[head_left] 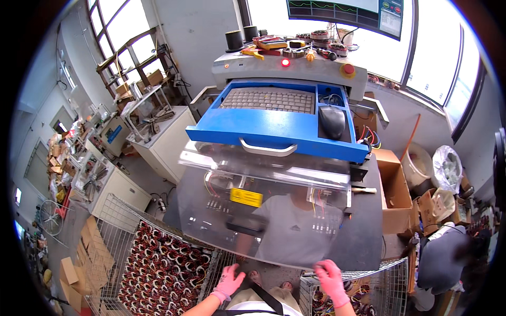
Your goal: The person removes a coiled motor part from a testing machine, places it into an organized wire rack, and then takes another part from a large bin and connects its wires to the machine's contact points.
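Note:
Both my hands wear pink gloves and hover low in the picture, before the front edge of a clear plastic cover (295,245). My left hand (229,283) holds nothing; its thumb and fingers are apart, near the left wire basket's corner. My right hand (330,282) is over the right wire basket's rim (369,272), close to the cover's front right corner; its fingers are loosely bent, with nothing visible in them. The cover carries a yellow label (246,197) and a dark handle (245,226). Wires and small fittings show through it.
A blue drawer (253,122) with keyboard (268,100) and mouse (332,122) juts out above the cover. Left stands a wire basket (112,210) full of copper-wound motor stators (163,268). Tools and stators lie on the machine top. An open cardboard box (396,218) stands right.

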{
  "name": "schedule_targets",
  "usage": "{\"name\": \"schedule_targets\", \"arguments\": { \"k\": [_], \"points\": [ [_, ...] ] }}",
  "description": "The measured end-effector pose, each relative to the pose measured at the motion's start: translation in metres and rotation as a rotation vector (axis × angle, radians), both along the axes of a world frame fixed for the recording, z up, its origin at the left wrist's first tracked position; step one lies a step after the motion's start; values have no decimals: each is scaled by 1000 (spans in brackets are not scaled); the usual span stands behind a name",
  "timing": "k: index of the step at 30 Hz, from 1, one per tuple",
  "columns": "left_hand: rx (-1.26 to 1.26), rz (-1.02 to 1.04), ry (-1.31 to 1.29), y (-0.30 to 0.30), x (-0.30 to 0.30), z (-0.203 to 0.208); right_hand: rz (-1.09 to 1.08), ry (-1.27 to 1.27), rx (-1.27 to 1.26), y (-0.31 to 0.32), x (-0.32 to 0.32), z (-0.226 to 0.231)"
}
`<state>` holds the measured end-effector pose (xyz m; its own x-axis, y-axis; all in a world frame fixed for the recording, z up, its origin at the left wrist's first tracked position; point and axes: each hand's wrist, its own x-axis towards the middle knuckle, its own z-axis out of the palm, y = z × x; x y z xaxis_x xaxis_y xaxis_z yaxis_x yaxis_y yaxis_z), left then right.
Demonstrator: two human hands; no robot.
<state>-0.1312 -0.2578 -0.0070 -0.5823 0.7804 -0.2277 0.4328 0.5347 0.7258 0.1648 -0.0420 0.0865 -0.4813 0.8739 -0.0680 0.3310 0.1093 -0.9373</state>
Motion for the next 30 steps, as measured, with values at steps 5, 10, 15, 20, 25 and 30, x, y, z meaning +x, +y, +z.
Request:
{"name": "schedule_targets", "arguments": {
  "k": [5, 10, 15, 20, 25, 30],
  "points": [
    [-74, -311, -28, 19, 17, 28, 365, -48, 179, -4, -100, 14],
    [-58, -539, 55, 53, 38, 51, 511, -76, 153, -12, -161, 21],
    [174, -656, 155, 87, 66, 21, 483, -56, 200, -20, -174, 11],
    [321, -841, 398, 188, 102, 40, 289, -119, 230, -16, -154, -26],
    [307, -711, 480, 242, 109, 10, -24, -128, 458, 106, -96, 2],
    [332, -695, 459, 255, 123, 7, 48, 3, 165, 151, -108, -31]
  ]
}}
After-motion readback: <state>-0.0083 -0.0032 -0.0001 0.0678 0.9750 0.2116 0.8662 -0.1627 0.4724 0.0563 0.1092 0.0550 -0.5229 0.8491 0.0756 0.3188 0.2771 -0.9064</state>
